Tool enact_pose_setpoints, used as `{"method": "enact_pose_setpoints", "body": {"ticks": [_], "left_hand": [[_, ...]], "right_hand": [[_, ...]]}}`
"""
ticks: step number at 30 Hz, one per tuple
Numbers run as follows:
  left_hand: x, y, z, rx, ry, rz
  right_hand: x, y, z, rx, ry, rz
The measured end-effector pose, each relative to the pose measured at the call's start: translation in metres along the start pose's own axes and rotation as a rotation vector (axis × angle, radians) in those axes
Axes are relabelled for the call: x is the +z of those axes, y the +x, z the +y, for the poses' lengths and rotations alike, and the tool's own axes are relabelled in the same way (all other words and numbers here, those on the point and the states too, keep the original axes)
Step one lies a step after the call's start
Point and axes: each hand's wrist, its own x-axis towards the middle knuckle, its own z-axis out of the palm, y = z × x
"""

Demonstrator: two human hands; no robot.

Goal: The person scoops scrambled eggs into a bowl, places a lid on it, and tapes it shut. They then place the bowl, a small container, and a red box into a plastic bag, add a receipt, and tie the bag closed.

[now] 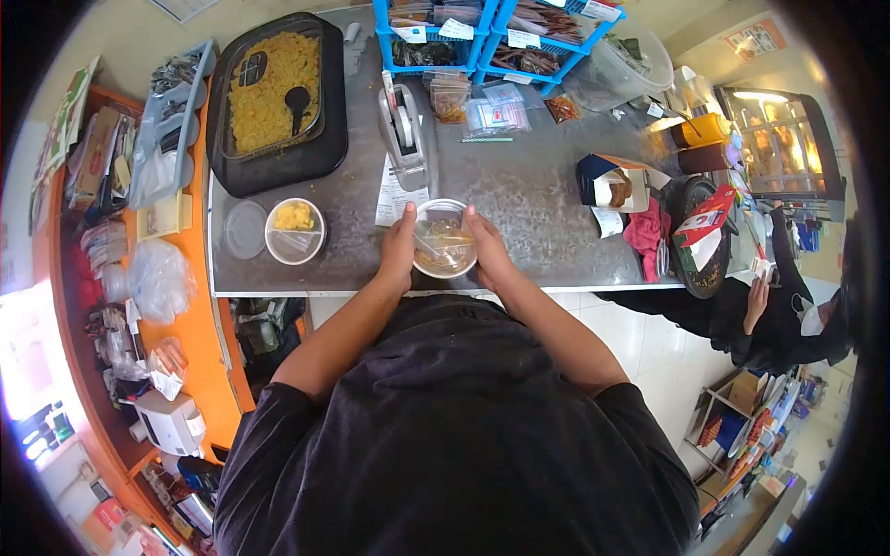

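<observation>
Between my two hands is a round white tub (444, 250) with a clear lid, near the front edge of the metal table. My left hand (399, 248) grips its left side and my right hand (489, 246) its right side, thumbs near the rim. The food inside is blurred through the lid. To the left stands an open white tub (282, 236) with yellow food and a clear packet in it. A loose clear lid (245, 230) lies beside that tub. Just beyond my hands are a tape dispenser (402, 139) and a paper slip (389, 196).
A black tray (336, 102) of yellow food with a dark scoop stands back left. Blue baskets (429, 67) of packets are at the back. Right are an opened box (593, 176), a pink cloth (642, 236) and a black pan (691, 269). Another person's hand (757, 301) is at far right.
</observation>
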Motion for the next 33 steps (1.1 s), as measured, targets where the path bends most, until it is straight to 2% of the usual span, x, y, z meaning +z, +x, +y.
{"method": "enact_pose_setpoints", "body": {"ticks": [1, 4, 5, 11, 14, 17, 21, 24, 27, 30, 33], "left_hand": [[0.0, -0.001, 0.0, 0.022, -0.032, -0.043], [0.007, -0.016, 0.0, 0.424, 0.528, 0.039], [0.007, -0.015, -0.002, 0.435, 0.56, 0.04], [-0.001, -0.01, -0.001, 0.404, 0.574, 0.051], [-0.016, 0.008, -0.003, 0.523, 0.468, 0.027], [-0.03, 0.05, 0.012, 0.425, 0.492, 0.083], [-0.011, 0.043, 0.056, 0.44, 0.419, 0.101], [-0.019, 0.031, 0.004, 0.286, 0.492, 0.19], [0.004, -0.026, 0.005, 0.1, 0.239, -0.135], [0.002, -0.014, -0.005, 0.368, 0.436, -0.145], [-0.001, -0.009, -0.007, 0.346, 0.416, -0.189]], "right_hand": [[0.002, 0.0, 0.0, -0.009, 0.011, 0.035], [0.003, 0.001, 0.0, -0.033, 0.036, 0.102], [0.002, 0.002, -0.001, -0.044, 0.042, 0.116], [-0.002, 0.014, 0.008, -0.071, -0.169, 0.166], [0.006, 0.011, 0.004, -0.049, -0.151, 0.162], [-0.003, 0.022, 0.01, -0.043, -0.188, 0.161], [-0.003, 0.034, 0.016, -0.063, -0.156, 0.204], [0.013, 0.022, -0.001, -0.115, 0.002, 0.181], [0.014, 0.013, 0.001, -0.129, 0.139, 0.194], [0.012, 0.007, -0.002, -0.131, 0.177, 0.192], [0.018, 0.001, -0.011, -0.143, 0.187, 0.204]]}}
